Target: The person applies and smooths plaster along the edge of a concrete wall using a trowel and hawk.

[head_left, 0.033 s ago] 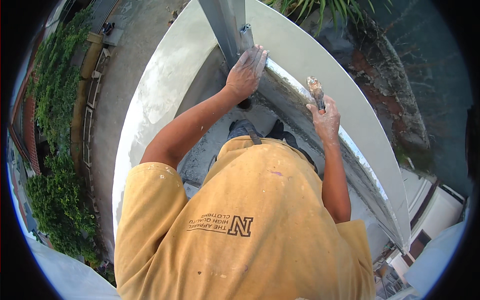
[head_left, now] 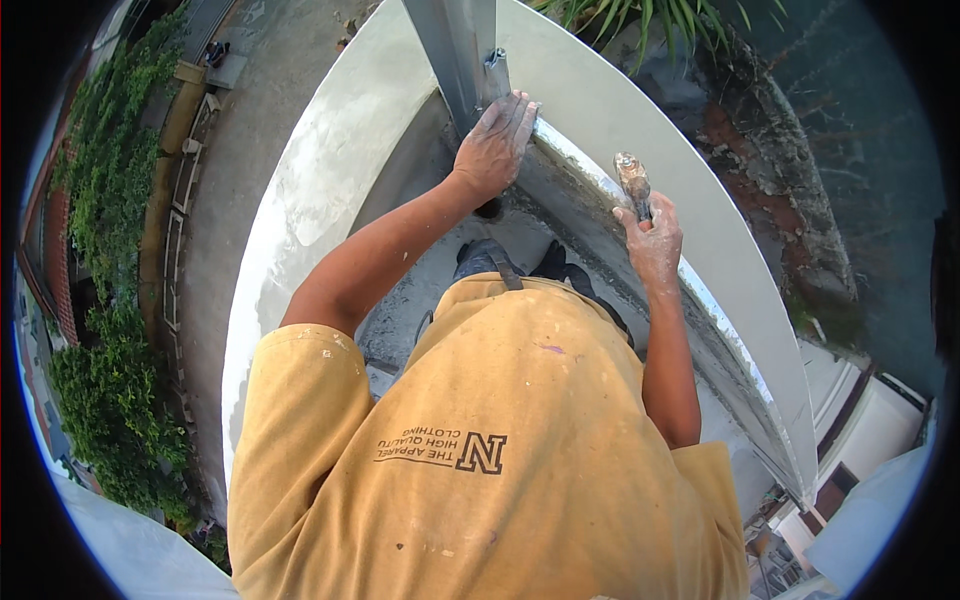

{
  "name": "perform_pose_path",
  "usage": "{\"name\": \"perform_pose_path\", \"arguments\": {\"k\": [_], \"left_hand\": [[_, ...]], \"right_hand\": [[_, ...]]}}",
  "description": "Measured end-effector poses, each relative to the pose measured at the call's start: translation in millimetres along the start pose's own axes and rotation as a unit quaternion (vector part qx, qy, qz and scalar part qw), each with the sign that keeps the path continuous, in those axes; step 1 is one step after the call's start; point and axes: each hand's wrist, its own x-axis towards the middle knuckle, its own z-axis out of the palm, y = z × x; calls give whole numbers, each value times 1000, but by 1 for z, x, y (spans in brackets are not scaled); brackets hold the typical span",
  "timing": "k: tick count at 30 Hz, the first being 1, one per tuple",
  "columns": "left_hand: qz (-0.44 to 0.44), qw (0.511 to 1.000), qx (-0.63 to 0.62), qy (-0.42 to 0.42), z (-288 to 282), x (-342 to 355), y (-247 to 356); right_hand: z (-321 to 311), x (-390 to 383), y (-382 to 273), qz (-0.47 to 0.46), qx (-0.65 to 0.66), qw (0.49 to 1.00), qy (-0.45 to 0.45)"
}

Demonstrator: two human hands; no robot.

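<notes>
Fingers (head_left: 521,118) of the left hand (head_left: 488,150) lie extended and close together at the inner edge (head_left: 578,160) of a pale curved parapet (head_left: 690,150), just beside a grey metal post (head_left: 458,50). The right hand (head_left: 656,242) is clamped on a smeared hand tool (head_left: 632,178), exact kind unclear, held near that edge, right of the left hand. A yellow T-shirt (head_left: 580,430) shows below.

Daylight falls bright on the pale ledge (head_left: 300,190), its left edge glaring (nearly burnt white), while fisheye distortion bends the outermost outlines into curves.
</notes>
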Motion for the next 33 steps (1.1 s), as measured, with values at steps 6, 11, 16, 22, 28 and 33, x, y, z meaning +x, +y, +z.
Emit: {"name": "perform_pose_path", "arguments": {"k": [6,11,16,22,28,33], "left_hand": [[2,1000,-15,1,-1,0,1],[8,1000,-22,16,-2,1,0],[25,999,-28,-7,-1,1,-3],[14,1000,-23,16,0,-2,-2],[9,998,-54,4,-2,1,-5],[11,998,-52,35,-2,4,-2]], "right_hand": [[-14,32,-90,23,52,993,-100],[22,52,-112,-89,153,984,-19],[26,57,-110,-85,50,992,-74],[21,45,-126,-76,90,991,-61],[30,51,-116,-73,80,992,-68],[48,50,-101,-38,26,997,-70]]}}
